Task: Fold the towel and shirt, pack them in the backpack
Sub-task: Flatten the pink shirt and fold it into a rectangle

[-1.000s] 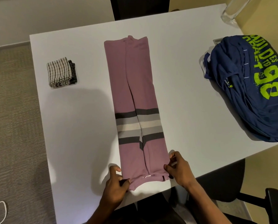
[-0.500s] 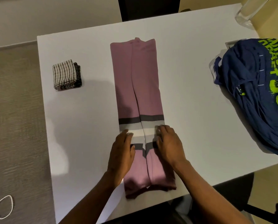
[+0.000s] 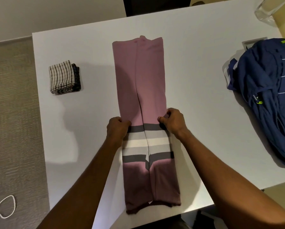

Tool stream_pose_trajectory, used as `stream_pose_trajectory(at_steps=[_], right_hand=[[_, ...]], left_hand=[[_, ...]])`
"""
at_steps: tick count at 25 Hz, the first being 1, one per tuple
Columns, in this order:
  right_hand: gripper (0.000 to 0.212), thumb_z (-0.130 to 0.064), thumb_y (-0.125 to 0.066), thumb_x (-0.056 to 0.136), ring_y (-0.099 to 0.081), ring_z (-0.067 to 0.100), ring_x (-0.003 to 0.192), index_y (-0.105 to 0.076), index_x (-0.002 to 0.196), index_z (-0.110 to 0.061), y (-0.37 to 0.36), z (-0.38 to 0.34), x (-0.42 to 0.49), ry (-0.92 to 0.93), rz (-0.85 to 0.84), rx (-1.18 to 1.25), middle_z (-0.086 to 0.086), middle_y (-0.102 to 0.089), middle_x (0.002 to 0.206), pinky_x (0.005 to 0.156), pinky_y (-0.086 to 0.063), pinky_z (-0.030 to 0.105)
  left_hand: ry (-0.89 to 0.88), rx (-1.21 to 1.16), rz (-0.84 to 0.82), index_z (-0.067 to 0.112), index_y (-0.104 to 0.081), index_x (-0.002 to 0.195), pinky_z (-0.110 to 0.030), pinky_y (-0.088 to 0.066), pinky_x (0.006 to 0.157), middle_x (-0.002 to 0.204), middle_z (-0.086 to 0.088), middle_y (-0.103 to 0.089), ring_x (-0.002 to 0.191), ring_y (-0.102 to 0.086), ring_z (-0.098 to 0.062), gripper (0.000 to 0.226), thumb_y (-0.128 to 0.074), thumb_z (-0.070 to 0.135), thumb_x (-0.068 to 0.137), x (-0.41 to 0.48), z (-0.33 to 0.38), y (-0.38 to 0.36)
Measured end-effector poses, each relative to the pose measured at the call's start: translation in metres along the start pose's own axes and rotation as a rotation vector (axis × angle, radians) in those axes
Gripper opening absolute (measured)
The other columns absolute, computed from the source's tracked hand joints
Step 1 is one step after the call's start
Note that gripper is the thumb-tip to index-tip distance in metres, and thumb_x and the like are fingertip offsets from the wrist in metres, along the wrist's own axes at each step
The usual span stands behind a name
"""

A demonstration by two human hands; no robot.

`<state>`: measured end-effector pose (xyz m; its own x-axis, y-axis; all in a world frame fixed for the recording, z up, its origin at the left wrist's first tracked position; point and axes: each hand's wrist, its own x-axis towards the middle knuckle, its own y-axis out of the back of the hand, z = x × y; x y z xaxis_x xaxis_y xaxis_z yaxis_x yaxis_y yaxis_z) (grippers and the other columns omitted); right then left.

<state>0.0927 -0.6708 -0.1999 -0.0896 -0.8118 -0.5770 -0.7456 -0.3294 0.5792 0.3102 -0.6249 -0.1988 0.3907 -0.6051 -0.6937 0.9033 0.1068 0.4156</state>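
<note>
A pink shirt (image 3: 146, 83) with grey and white stripes lies folded into a long narrow strip down the middle of the white table (image 3: 196, 66). My left hand (image 3: 117, 128) grips the strip's left edge just above the stripes. My right hand (image 3: 174, 121) pinches the right edge at the same height. A folded striped towel (image 3: 63, 77) sits at the table's left side, apart from the shirt. The navy backpack (image 3: 269, 96) with green lettering lies at the right edge.
A clear container (image 3: 265, 12) stands at the far right corner. A dark chair back (image 3: 156, 5) is behind the table's far edge. A white cord (image 3: 2, 207) lies on the carpet at lower left.
My hands moved from the shirt's near hem up along the strip. They now hold its two side edges above the stripes. The view has shifted slightly.
</note>
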Motion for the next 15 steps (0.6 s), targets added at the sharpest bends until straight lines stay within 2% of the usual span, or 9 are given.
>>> stream_pose_trajectory(at_steps=[2,4,6,8,10,12,15], right_hand=[[0.032,-0.026,-0.077,0.093,-0.068,0.027,0.097,-0.066,0.116,-0.007,0.003,0.003,0.003,0.002,-0.012,0.024,0.006,-0.068,0.108,0.097,-0.058,0.040],[0.026,-0.025,-0.072,0.096,-0.065,0.022,0.092,-0.063,0.117,-0.011,0.008,0.002,0.005,0.010,-0.031,0.078,0.002,-0.066,0.105,0.094,-0.057,0.037],[0.028,-0.025,-0.069,0.098,-0.064,0.018,0.089,-0.058,0.121,-0.013,0.012,0.002,0.006,-0.012,-0.069,0.132,-0.001,-0.064,0.107,0.092,-0.057,0.034],[0.032,-0.026,-0.071,0.097,-0.063,0.015,0.086,-0.052,0.121,-0.015,0.012,0.002,0.007,-0.012,-0.062,0.134,-0.003,-0.062,0.102,0.085,-0.058,0.031],[0.040,-0.028,-0.074,0.095,-0.064,0.015,0.084,-0.048,0.123,-0.016,0.013,0.000,0.012,0.032,-0.003,0.098,-0.004,-0.060,0.097,0.080,-0.057,0.029],[0.047,-0.030,-0.075,0.093,-0.065,0.018,0.086,-0.047,0.128,-0.015,0.017,-0.008,0.023,0.065,0.064,0.093,0.001,-0.062,0.100,0.083,-0.057,0.031],[0.052,-0.031,-0.076,0.091,-0.066,0.023,0.099,-0.050,0.131,-0.011,0.026,-0.029,0.053,0.087,0.128,0.118,0.006,-0.067,0.107,0.094,-0.056,0.037]], left_hand=[[0.000,-0.008,-0.070,0.011,-0.063,0.122,-0.024,-0.051,0.076,0.117,-0.004,-0.066,0.095,-0.064,-0.024,0.024,-0.068,0.020,0.100,0.003,0.005,0.003],[-0.020,-0.045,-0.122,0.012,-0.056,0.134,-0.033,-0.053,0.092,0.122,-0.002,-0.062,0.106,-0.061,-0.025,0.035,-0.065,0.023,0.102,0.006,0.009,0.008],[-0.018,-0.078,-0.157,0.013,-0.054,0.136,-0.042,-0.052,0.105,0.127,-0.003,-0.062,0.111,-0.061,-0.025,0.039,-0.066,0.028,0.102,0.009,0.007,0.011],[-0.050,-0.064,-0.123,0.013,-0.053,0.132,-0.043,-0.055,0.103,0.126,-0.005,-0.064,0.109,-0.064,-0.026,0.040,-0.070,0.030,0.099,0.012,0.001,0.013],[-0.135,-0.024,-0.056,0.015,-0.048,0.134,-0.038,-0.059,0.093,0.117,-0.003,-0.065,0.098,-0.067,-0.022,0.048,-0.073,0.030,0.096,0.017,0.001,0.015],[-0.180,-0.017,-0.011,0.017,-0.043,0.141,-0.034,-0.058,0.088,0.105,0.001,-0.065,0.089,-0.066,-0.016,0.056,-0.074,0.029,0.096,0.026,0.012,0.017],[-0.118,-0.083,0.051,0.016,-0.044,0.142,-0.037,-0.058,0.090,0.093,0.010,-0.057,0.085,-0.063,-0.012,0.060,-0.077,0.027,0.092,0.052,0.044,0.020]])
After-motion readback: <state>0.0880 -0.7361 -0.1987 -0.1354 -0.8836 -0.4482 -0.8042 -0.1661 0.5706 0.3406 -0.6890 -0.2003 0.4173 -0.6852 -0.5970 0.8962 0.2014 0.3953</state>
